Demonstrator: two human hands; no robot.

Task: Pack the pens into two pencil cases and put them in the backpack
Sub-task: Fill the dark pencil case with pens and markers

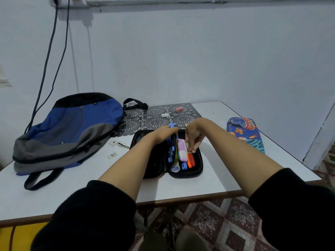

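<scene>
The black pencil case [197,172] lies open beneath both hands, partly filled. The left hand [163,133] grips blue pens [171,142] and the right hand [194,138] pinches a pale pen [186,144]. The patterned pencil case [244,134], right of them on the counter [226,178], looks unpacked. The backpack [68,127] lies to their left, with neither case in it yet.

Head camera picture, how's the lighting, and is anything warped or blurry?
Head view: dim, flat, bluish light with only soft shadows and no glare; the black pencil case interior is nearly lost in darkness; wide-angle distortion bows the table edges; detail is soft overall, with no plain motion blur.
</scene>
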